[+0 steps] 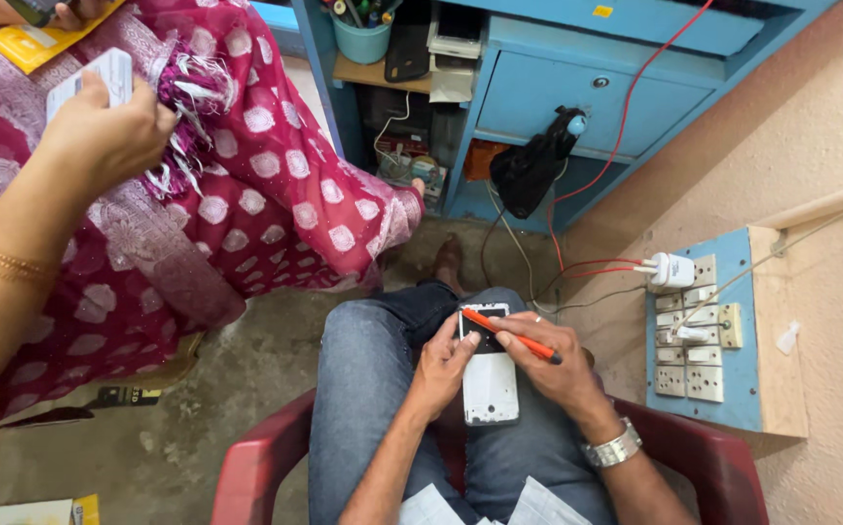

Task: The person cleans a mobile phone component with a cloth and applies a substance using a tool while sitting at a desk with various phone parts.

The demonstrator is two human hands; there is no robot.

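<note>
Hands: left (441, 365) steadies white phone (490, 374), right (553, 360) holds orange tool (511, 335)

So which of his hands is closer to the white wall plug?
Right. The right hand, holding an orange screwdriver, sits toward the white plug; the left hand is across the phone, farther away.

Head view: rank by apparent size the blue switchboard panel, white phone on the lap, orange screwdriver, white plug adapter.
1. blue switchboard panel
2. white phone, partly covered by the hands
3. orange screwdriver, long but thin
4. white plug adapter

The phone lies nearer the camera, so its true rank against the panel is unsure.
</note>
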